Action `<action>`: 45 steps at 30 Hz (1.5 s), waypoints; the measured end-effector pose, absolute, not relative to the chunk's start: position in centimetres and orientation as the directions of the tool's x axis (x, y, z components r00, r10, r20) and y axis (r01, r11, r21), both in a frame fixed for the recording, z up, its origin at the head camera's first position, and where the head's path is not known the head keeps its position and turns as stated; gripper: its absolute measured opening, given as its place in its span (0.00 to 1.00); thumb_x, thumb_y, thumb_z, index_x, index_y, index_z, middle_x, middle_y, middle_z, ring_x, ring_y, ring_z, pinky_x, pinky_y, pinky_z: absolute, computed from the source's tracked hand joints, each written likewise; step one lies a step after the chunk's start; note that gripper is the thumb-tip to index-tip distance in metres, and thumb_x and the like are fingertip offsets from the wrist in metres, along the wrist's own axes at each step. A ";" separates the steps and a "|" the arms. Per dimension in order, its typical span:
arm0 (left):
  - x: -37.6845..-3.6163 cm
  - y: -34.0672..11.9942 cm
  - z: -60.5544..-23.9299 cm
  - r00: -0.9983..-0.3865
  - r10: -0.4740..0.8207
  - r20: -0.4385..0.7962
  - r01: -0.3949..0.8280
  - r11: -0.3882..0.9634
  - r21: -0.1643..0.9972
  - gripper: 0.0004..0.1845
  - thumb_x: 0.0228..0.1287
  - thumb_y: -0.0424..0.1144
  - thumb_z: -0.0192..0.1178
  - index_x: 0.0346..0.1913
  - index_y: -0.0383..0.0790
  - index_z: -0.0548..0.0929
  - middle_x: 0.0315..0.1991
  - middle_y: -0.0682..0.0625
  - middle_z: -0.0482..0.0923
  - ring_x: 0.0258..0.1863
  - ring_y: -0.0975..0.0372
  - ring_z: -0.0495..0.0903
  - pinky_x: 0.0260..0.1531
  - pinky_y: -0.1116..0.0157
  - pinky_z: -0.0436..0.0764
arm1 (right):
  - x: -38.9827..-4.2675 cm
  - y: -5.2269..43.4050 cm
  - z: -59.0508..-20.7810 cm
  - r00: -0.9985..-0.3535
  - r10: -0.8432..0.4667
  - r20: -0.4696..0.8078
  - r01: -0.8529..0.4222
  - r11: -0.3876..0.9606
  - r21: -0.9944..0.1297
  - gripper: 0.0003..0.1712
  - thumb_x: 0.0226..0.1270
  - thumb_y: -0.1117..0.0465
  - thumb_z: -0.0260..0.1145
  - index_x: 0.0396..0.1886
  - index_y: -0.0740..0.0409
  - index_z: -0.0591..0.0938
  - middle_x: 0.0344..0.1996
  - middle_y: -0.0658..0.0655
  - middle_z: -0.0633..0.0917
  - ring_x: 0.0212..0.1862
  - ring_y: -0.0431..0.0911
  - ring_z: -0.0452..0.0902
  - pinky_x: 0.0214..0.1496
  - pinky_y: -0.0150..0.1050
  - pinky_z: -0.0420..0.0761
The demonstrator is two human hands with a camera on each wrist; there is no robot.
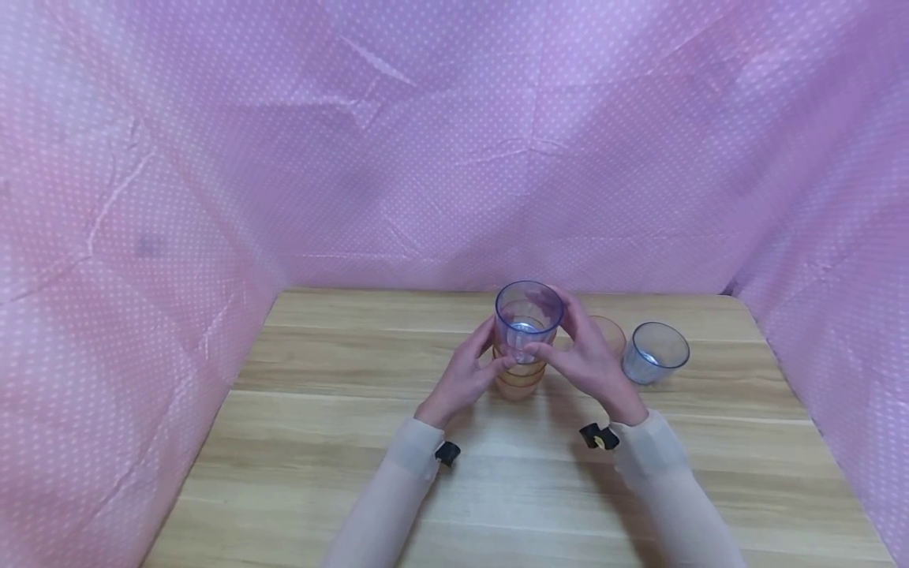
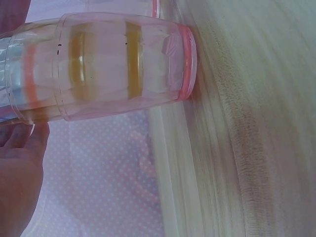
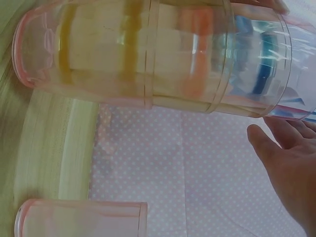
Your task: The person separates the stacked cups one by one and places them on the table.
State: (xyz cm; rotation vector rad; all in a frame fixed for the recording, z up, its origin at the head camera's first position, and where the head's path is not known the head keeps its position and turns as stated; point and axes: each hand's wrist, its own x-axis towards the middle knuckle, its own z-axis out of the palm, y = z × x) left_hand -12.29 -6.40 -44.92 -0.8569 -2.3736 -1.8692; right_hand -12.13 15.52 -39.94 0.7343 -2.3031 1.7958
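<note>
A tall stack of nested see-through cups (image 1: 521, 384) stands upright on the table, pink at the bottom with amber-tinted rims above. Topmost is a bluish cup (image 1: 517, 315), its open mouth facing up. My left hand (image 1: 465, 371) holds the stack's upper part from the left, thumb in front. From the right, my right hand (image 1: 585, 355) grips the bluish cup, with fingers behind it and the thumb across its front. In the right wrist view, the stack (image 3: 173, 54) shows yellow, orange and blue bands through its walls.
Right of the stack, a pink cup (image 1: 611, 333) stands partly hidden behind my right hand. Beside it is a grey-blue cup (image 1: 659, 351), mouth up. The wooden table (image 1: 319, 442) is enclosed by pink dotted cloth (image 1: 426, 158) at the back and sides.
</note>
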 end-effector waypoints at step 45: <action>-12.1 -6.4 -44.5 -0.874 0.407 0.264 0.347 0.144 0.927 0.40 0.74 0.39 0.65 0.82 0.46 0.58 0.77 0.45 0.65 0.75 0.53 0.66 0.77 0.54 0.65 | -11.8 14.9 -38.8 -0.765 -0.202 0.612 -0.609 -0.084 -0.789 0.52 0.55 0.86 0.71 0.78 0.67 0.59 0.73 0.70 0.70 0.76 0.54 0.64 0.76 0.45 0.67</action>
